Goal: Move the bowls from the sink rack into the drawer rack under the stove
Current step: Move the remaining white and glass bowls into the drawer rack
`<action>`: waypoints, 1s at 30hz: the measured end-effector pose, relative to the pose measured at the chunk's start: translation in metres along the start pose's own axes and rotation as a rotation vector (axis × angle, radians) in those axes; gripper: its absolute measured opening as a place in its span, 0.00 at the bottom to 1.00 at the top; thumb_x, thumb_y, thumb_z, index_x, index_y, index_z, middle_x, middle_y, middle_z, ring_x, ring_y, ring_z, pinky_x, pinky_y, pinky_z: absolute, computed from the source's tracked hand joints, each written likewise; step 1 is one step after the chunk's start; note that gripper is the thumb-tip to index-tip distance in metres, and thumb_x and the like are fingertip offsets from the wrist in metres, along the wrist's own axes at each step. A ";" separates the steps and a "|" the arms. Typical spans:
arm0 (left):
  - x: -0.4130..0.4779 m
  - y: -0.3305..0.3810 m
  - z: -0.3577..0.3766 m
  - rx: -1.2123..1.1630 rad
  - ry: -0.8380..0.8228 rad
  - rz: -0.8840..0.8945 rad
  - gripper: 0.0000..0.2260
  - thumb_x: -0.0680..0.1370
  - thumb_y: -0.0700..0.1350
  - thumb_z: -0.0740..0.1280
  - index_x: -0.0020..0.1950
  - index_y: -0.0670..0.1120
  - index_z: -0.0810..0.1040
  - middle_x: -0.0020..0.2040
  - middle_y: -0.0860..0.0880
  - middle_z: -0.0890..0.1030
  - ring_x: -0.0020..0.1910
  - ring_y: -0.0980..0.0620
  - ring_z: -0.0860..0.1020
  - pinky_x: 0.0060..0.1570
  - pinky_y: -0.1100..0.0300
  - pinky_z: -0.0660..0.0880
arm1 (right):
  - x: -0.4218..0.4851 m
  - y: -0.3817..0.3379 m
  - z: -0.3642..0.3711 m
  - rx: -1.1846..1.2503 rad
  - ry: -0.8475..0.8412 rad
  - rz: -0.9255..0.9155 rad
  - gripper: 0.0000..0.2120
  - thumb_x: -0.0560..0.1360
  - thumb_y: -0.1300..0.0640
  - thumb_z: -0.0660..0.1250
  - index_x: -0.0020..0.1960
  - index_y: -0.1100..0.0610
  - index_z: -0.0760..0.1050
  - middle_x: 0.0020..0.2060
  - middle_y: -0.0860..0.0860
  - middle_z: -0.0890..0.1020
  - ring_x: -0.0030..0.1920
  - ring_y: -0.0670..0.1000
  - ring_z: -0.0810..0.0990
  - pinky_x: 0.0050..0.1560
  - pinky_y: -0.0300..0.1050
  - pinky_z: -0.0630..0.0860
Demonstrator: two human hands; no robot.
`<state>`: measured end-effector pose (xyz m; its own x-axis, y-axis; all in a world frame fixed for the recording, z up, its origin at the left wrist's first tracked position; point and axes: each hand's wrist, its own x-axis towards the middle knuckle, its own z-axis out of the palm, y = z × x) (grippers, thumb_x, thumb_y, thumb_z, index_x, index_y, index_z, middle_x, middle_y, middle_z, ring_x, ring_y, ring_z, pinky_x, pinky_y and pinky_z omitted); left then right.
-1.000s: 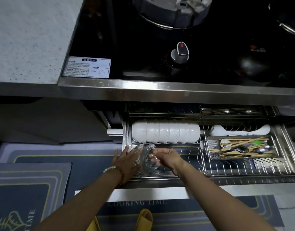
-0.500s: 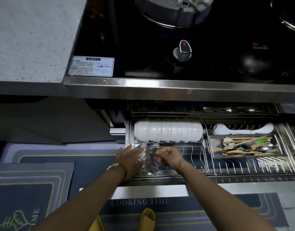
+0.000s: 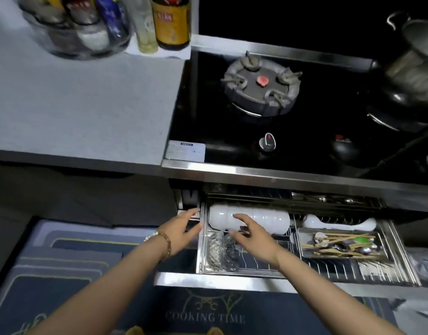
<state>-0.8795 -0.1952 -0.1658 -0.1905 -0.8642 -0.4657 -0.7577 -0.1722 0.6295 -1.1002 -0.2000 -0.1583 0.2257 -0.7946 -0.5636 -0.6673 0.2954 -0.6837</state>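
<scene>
The wire drawer rack (image 3: 329, 269) under the stove is pulled out. A row of white bowls (image 3: 268, 220) stands on edge along its back left. In front of them, clear glass bowls (image 3: 221, 250) stand on edge in the front-left slots. My left hand (image 3: 182, 229) hovers with fingers spread over the drawer's left rim, holding nothing. My right hand (image 3: 253, 234) is open above the rack, just right of the glass bowls and partly in front of the white bowls. The sink rack is out of view.
A cutlery tray (image 3: 341, 245) with chopsticks and spoons sits in the drawer's right half, a white ladle (image 3: 338, 223) behind it. Above are the black hob with its burner (image 3: 260, 89), a knob (image 3: 268, 141) and a pot (image 3: 416, 68). Bottles (image 3: 170, 20) stand on the grey counter.
Both hands have let go of the glass bowl, which now stands in the rack's slots. The hands have lifted and spread apart. The view has tilted up, showing the burner and counter.
</scene>
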 end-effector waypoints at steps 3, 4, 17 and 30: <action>-0.038 0.002 -0.061 -0.020 0.115 0.048 0.21 0.78 0.56 0.58 0.71 0.55 0.64 0.71 0.54 0.68 0.69 0.54 0.68 0.68 0.59 0.66 | -0.021 -0.075 -0.007 -0.061 -0.025 -0.157 0.24 0.76 0.48 0.63 0.70 0.47 0.62 0.69 0.47 0.68 0.69 0.47 0.66 0.64 0.45 0.71; -0.054 0.001 -0.083 -0.029 0.159 0.064 0.20 0.78 0.56 0.58 0.70 0.56 0.65 0.70 0.55 0.69 0.68 0.55 0.69 0.67 0.59 0.66 | -0.025 -0.102 -0.007 -0.094 -0.015 -0.220 0.24 0.76 0.49 0.63 0.70 0.48 0.63 0.69 0.46 0.68 0.69 0.45 0.66 0.64 0.41 0.68; -0.277 -0.132 -0.358 -0.027 0.617 -0.158 0.37 0.68 0.73 0.50 0.73 0.57 0.59 0.74 0.53 0.64 0.73 0.55 0.60 0.72 0.58 0.58 | -0.036 -0.438 0.111 -0.400 -0.072 -0.716 0.33 0.75 0.45 0.64 0.75 0.49 0.54 0.76 0.47 0.55 0.76 0.46 0.53 0.71 0.36 0.49; -0.451 -0.301 -0.457 -0.186 0.929 -0.484 0.28 0.77 0.61 0.57 0.75 0.53 0.57 0.75 0.50 0.62 0.73 0.52 0.62 0.71 0.60 0.58 | -0.022 -0.655 0.330 -0.499 -0.382 -0.976 0.35 0.73 0.42 0.64 0.75 0.47 0.52 0.77 0.47 0.52 0.76 0.47 0.52 0.74 0.43 0.52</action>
<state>-0.2800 0.0303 0.1387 0.7165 -0.6926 -0.0834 -0.5030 -0.5958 0.6261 -0.4340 -0.2010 0.1485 0.9414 -0.3321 -0.0591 -0.2779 -0.6644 -0.6938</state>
